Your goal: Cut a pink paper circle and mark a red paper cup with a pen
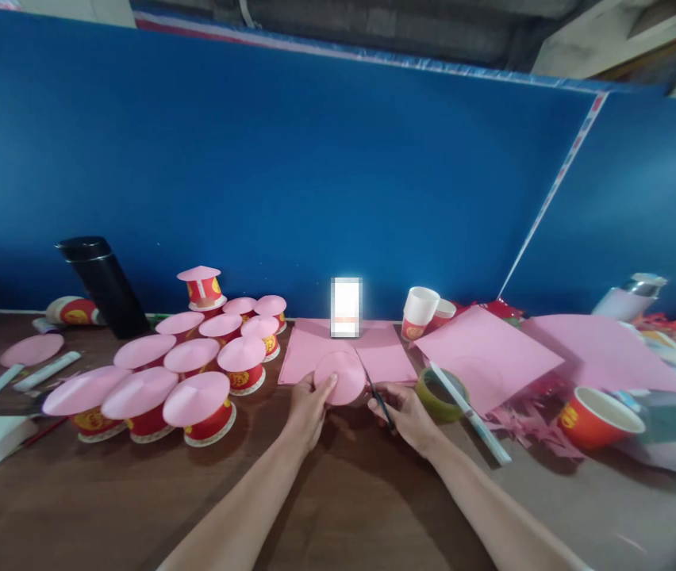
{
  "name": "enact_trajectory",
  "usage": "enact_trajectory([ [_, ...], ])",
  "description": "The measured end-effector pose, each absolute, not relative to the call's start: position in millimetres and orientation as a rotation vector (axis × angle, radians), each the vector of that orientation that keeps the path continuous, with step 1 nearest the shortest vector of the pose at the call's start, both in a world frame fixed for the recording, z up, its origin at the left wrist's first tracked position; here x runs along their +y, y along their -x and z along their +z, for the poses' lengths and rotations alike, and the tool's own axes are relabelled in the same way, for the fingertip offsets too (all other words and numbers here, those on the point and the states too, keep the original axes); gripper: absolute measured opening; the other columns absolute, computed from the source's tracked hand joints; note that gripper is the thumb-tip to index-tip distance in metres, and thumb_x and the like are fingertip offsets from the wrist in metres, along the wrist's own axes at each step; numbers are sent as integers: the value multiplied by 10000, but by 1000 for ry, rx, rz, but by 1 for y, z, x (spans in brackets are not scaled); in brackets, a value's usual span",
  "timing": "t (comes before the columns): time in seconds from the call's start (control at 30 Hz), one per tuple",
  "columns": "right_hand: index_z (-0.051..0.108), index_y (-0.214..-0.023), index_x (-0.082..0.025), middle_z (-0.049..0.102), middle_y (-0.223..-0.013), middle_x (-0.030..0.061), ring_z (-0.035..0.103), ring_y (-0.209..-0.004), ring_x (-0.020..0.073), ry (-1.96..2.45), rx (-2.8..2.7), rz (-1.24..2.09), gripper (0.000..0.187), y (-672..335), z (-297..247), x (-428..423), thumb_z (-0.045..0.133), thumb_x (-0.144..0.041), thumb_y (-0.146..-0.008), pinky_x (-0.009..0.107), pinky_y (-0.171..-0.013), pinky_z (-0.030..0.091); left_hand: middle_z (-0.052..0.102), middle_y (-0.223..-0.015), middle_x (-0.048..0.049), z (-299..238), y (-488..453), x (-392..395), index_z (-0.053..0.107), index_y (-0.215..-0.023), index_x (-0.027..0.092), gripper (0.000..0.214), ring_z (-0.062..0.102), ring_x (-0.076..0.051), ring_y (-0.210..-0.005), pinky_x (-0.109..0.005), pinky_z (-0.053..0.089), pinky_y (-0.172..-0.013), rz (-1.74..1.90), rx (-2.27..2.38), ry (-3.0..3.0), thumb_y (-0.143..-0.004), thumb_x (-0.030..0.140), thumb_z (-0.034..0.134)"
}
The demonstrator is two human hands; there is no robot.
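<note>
My left hand [309, 404] pinches a round pink paper disc [343, 377] by its left edge, thumb on top. In my right hand [405, 414] is a pair of scissors [381, 403], its handles in my fingers and its blades at the disc's right edge. Whether the blades touch the paper I cannot tell. Behind the disc lies a stack of pink paper sheets [391, 357]. To the left stand several red paper cups [243, 376] with pink cone-shaped paper tops [195, 398].
A roll of tape [439, 396] and a knife-like white strip [474, 420] lie right of my hand. Farther right are loose pink sheets [493, 349], paper scraps and a red cup [597, 420]. A black bottle [103, 285] stands back left before the blue partition [314, 174].
</note>
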State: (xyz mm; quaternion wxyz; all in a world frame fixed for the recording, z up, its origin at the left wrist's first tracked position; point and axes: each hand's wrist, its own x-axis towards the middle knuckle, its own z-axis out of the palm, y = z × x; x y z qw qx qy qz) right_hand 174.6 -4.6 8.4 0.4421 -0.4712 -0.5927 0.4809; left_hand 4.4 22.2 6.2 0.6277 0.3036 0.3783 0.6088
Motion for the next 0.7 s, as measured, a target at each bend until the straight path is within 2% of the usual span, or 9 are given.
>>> enact_trajectory([
  [0.37,581,-879,-158,547,-650,-17,489,-506,77,1162,-1445,1231,381,-172,13,-5,693,-453,-665,129,-328,324,693,-729,-77,7,-5,22,638,-883,88,405,647,-174,-682,-290,506,-697,1381,866,-725,-571,310,770],
  [0.7,597,-924,-158,517,-618,-28,460,-494,74,1134,-1469,1220,373,-176,3,-2,687,-435,-690,134,-331,322,697,-737,-82,5,-4,22,641,-872,95,370,646,-172,-675,-267,497,-653,1379,858,-753,-604,326,749],
])
